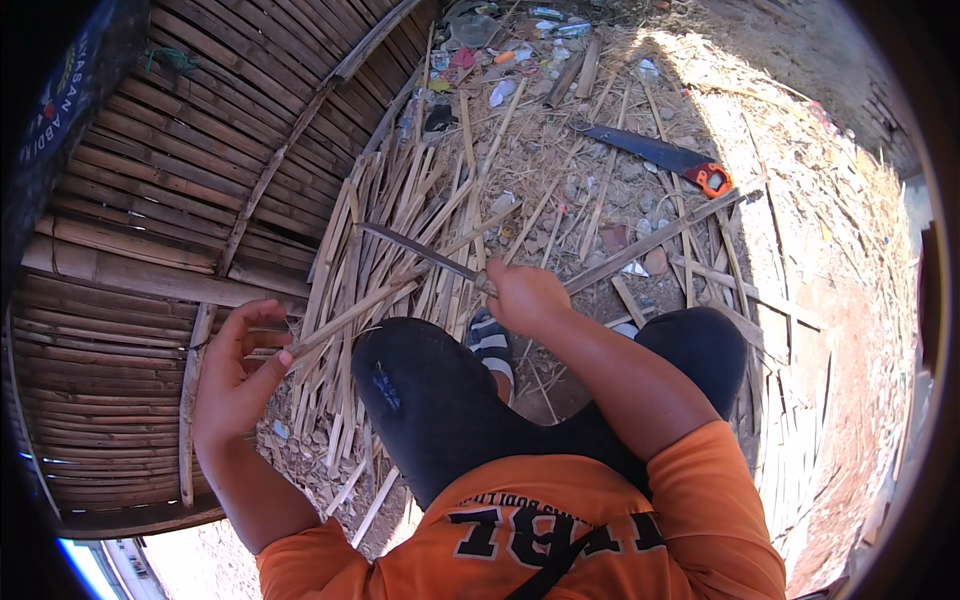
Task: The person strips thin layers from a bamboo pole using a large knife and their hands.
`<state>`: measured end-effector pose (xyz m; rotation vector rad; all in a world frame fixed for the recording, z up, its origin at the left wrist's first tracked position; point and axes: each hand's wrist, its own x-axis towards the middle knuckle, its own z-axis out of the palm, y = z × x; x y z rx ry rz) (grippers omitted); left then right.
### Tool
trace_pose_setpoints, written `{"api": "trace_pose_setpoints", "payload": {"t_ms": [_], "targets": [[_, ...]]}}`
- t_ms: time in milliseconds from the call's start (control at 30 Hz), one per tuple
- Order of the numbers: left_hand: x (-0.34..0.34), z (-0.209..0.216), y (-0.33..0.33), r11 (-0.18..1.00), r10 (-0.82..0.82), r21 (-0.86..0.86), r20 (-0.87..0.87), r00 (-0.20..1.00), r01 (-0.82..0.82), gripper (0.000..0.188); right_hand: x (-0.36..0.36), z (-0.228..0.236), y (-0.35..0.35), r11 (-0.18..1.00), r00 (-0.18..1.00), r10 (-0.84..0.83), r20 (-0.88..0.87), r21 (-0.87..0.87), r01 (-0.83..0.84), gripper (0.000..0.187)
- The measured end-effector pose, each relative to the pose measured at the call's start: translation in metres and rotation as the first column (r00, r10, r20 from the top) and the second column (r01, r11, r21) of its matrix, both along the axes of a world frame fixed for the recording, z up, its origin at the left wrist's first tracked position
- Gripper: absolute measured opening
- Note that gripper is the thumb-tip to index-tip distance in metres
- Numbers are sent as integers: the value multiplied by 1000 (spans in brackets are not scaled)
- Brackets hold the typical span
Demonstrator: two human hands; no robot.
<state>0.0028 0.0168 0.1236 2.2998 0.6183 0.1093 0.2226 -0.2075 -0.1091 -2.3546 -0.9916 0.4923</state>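
Note:
My right hand (527, 298) is wrapped round the handle of a long knife (425, 253), whose dark blade points up and to the left. My left hand (238, 372) pinches the near end of a bamboo strip (350, 317) between thumb and fingers. That strip slants up to the right over my left knee, passing beneath the knife blade. Whether the blade touches it I cannot tell. Under both lies a heap of pale split bamboo strips (345, 240) on the ground.
A handsaw (655, 153) with an orange handle lies on the far right ground. A long wooden batten (650, 243) crosses the debris in front of my right knee. The slatted bamboo wall (150, 150) stands close on my left. Litter (500, 92) and straw cover the far ground.

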Motion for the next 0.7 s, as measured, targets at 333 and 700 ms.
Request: {"api": "trace_pose_setpoints", "payload": {"t_ms": [333, 700], "targets": [[9, -46, -17, 778, -41, 410, -723, 689, 477, 54, -5, -11, 3, 998, 997, 53, 64, -35, -50, 37], [-30, -51, 2, 847, 75, 464, -588, 805, 260, 37, 12, 54, -31, 967, 967, 144, 213, 177, -183, 33]]}}
